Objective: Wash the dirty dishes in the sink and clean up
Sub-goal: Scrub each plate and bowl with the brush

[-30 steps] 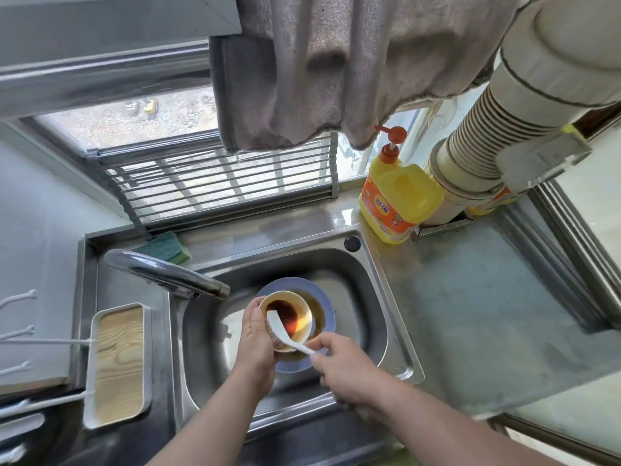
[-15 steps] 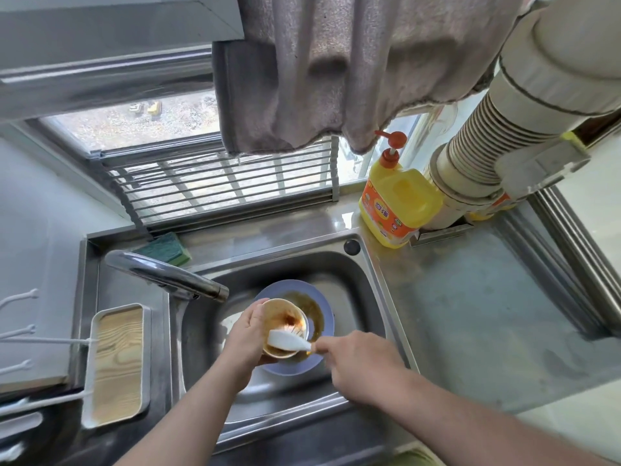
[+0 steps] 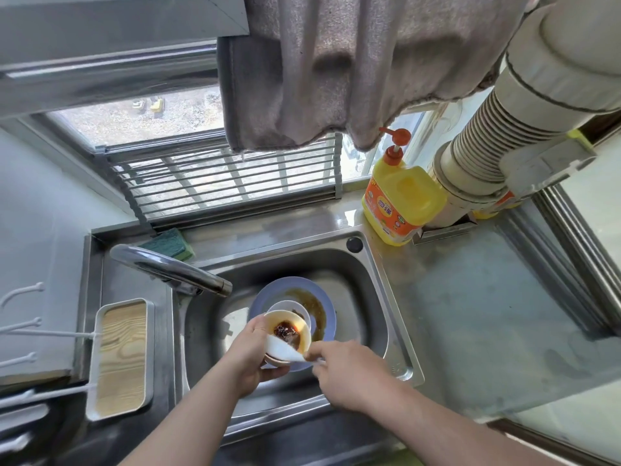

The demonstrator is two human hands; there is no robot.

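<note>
Sauce-smeared bowl [image 3: 288, 331] over sink [image 3: 376, 297]

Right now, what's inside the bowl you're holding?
Dark red-brown food scraps in oily sauce sit in the bowl, with the white spoon scraping them. The spoon hides the near wall; the left hand covers the underside.

Both bare forearms reach in from the near edge over the sink. The left hand [image 3: 250, 356] is cupped, its fingers curled round a bowl [image 3: 287, 334]. The right hand [image 3: 349, 371] pinches a spoon [image 3: 285, 351], knuckles up.
</note>
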